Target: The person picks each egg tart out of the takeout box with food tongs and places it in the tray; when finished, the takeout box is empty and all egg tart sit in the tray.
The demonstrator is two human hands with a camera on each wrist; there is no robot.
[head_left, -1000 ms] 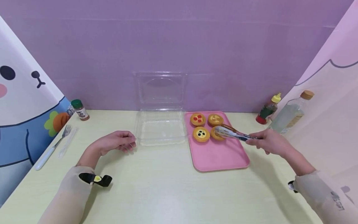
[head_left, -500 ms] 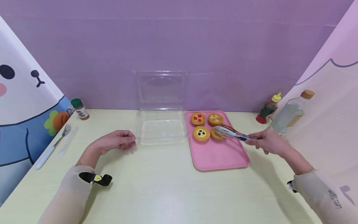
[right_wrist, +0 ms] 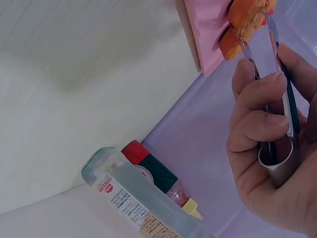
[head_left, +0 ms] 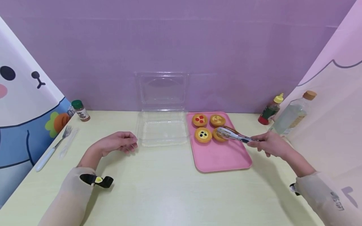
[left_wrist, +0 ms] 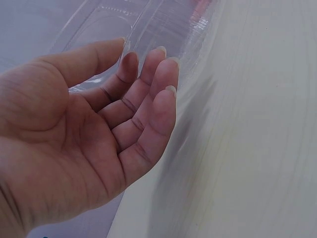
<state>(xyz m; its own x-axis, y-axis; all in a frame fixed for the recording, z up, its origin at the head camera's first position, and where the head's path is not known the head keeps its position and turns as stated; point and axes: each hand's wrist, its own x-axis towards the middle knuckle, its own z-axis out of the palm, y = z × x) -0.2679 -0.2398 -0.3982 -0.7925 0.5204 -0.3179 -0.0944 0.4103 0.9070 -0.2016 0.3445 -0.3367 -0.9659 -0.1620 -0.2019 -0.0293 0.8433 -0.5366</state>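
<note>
My left hand (head_left: 117, 143) is at the near left edge of a clear plastic clamshell box (head_left: 163, 128). In the left wrist view, thumb and index finger pinch its rim, and the other fingers are loosely curved. My right hand (head_left: 270, 144) grips metal tongs (head_left: 234, 134), fingers wrapped round both arms. The tongs' tips lie at either side of a tart (head_left: 220, 137) at the near right of a group, partly hidden by them. Beside it on the pink tray (head_left: 223, 160) sit a dark-dotted tart (head_left: 203, 135), a red-topped tart (head_left: 200, 120) and a plain yellow tart (head_left: 217, 120).
The box's lid (head_left: 164, 91) stands raised against the purple wall. At right stand a yellow-capped sauce bottle (head_left: 270, 111) and a clear bottle (head_left: 292, 114). A green-capped shaker (head_left: 81, 111), a fork (head_left: 55, 147) and a clear plastic utensil (head_left: 68, 144) are at left.
The right hand and tongs stay almost still at the same tart. The left hand keeps its place at the box edge.
</note>
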